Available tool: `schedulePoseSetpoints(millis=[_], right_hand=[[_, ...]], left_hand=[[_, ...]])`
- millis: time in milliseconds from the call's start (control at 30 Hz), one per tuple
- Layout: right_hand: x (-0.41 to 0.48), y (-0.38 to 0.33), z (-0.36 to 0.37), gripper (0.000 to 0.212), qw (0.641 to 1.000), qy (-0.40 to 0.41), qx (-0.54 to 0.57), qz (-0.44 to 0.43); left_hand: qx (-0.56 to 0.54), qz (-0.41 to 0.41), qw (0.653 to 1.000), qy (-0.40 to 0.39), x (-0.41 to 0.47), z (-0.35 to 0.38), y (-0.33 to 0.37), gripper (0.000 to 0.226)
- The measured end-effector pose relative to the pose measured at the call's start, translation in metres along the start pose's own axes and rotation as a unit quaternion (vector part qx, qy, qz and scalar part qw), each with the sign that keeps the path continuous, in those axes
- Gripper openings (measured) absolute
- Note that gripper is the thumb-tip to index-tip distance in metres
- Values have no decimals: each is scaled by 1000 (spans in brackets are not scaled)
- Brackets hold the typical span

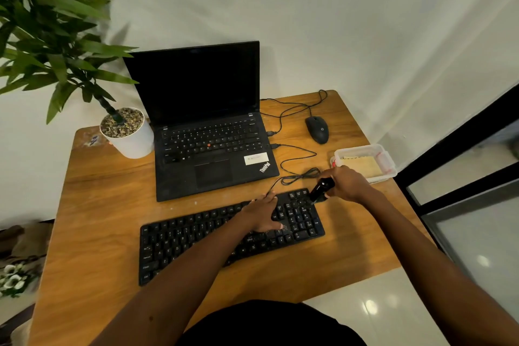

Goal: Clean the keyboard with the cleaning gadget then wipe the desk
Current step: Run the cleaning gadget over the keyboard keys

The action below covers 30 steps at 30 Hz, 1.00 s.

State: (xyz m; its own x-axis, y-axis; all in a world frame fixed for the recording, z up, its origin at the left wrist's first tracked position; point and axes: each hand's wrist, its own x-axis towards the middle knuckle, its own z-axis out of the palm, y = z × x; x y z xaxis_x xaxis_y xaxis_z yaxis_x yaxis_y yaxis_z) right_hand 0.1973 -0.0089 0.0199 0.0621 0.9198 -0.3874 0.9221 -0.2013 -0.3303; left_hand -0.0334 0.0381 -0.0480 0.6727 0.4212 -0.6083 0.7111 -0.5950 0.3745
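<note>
A brown wooden desk (106,219) carries a flat black keyboard (174,239) in front and an open black laptop (207,146) behind it. A white cylindrical plant pot (132,140) stands left, with a black mouse (317,129), a clear plastic container (365,161) and thin black cables (297,160) on the right.

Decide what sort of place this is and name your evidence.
Probably a home or small-office workstation: a wooden desk carries an open ThinkPad laptop, a separate black keyboard and a wired mouse.

On the brown wooden counter (106,219), the left hand (262,215) lies flat, fingers (268,202) straight, on the right half of the flat black plastic keyboard (196,236). The right hand (348,184) grips a black cylindrical cleaning gadget (321,189), its tip at the keyboard's far right corner. Beyond the keyboard stand an open black laptop (210,149), a black mouse (317,129) and a clear plastic box (365,161).
</note>
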Motion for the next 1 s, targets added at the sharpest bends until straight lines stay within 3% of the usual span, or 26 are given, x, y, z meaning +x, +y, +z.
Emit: schedulePoseSetpoints(millis=[133, 300, 567, 733, 867, 1000], right_hand=[[3, -5, -1, 33, 996, 42, 78, -21], [4, -17, 13, 32, 994, -6, 84, -71], [-5, 19, 4, 33, 998, 39, 36, 22], [-1, -9, 6, 35, 990, 36, 126, -51], [1, -25, 19, 29, 992, -3, 69, -110], [-3, -2, 8, 26, 999, -6, 24, -39]], left_hand=[[-4, -1, 1000, 3, 1, 0, 0, 87], [-2, -1, 1000, 3, 0, 1, 1, 86], [-9, -4, 1000, 5, -1, 0, 3, 86], [-2, -5, 1000, 12, -1, 1, 2, 87], [5, -7, 1000, 10, -1, 2, 3, 86], [5, -6, 1000, 15, -2, 2, 4, 86]])
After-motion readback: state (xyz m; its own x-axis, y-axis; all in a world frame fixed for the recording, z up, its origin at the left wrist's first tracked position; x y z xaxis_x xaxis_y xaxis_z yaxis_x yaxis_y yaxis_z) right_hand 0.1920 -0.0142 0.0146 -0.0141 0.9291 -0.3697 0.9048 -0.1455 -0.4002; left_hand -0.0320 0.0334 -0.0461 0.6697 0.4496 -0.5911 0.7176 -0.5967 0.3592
